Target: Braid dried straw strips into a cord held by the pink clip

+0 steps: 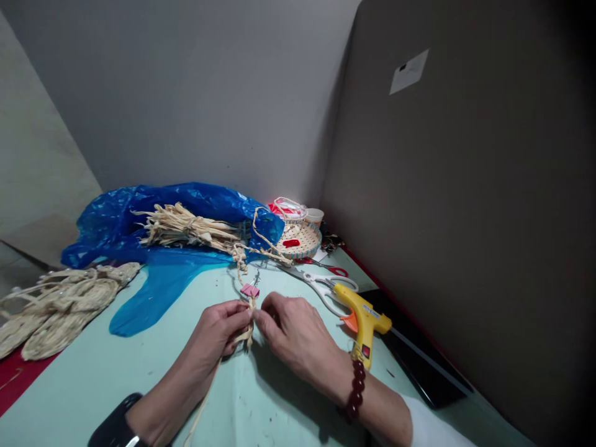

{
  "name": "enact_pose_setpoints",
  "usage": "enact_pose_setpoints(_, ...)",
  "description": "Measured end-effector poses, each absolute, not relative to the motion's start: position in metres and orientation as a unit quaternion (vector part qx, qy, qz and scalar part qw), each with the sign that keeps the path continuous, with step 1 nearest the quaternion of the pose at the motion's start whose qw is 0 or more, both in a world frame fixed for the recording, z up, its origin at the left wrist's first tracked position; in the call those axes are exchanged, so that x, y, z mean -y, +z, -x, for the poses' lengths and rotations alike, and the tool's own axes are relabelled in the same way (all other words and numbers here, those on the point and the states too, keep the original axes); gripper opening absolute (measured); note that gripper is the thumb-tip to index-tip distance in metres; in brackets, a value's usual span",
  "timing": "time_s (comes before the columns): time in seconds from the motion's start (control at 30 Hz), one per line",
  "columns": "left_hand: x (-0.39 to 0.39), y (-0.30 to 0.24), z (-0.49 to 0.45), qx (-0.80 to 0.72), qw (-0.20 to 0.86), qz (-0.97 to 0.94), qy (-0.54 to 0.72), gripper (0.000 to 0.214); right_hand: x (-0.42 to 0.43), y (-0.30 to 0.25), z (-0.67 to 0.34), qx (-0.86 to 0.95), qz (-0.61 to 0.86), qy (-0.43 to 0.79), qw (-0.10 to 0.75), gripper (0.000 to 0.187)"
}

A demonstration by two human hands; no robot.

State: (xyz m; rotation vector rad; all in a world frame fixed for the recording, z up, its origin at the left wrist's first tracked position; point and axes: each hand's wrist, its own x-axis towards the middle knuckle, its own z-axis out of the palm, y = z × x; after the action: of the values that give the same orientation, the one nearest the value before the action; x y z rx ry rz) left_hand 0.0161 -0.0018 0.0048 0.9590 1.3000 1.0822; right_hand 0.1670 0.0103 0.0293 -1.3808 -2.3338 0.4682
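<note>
In the middle of the table, a short braid of pale dried plant fibre (250,338) hangs below a pink binder clip (250,290). My left hand (218,326) pinches the braid from the left, thumb and forefinger pressed together. A long loose strand (201,406) trails from it toward the table's front. From the right, my right hand (298,326) has its thumb and curled fingers closed at the braid's edge, with the fingertips partly hidden. Beyond the clip, a twisted fibre cord (241,257) leads toward a bundle of dried stalks (190,226).
The bundle lies on a blue plastic bag (112,214). Woven slippers (74,304) rest at left. White-handled scissors (321,285), a yellow glue gun (367,316) and a black flat object (419,354) lie right. Behind them sits a woven basket (307,239); a grey panel (456,205) borders the right.
</note>
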Motion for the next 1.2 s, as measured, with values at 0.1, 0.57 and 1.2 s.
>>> enact_pose_setpoints(0.1, 0.0, 0.003, -0.018, -0.566, 0.544, -0.422, 0.452, 0.022, -0.021, 0.028, -0.164, 0.825, 0.465, 0.192, 0.258, 0.022)
enact_pose_setpoints(0.57, 0.001, 0.003, -0.019, -0.586, 0.479, -0.487, 0.436, 0.018, -0.026, 0.026, -0.164, 0.862, 0.414, 0.121, 0.265, 0.01)
enact_pose_setpoints(1.2, -0.002, -0.004, -0.017, -0.59, 0.486, -0.471, 0.44, 0.02, -0.036, 0.063, -0.18, 0.71, 0.396, 0.204, 0.545, 0.013)
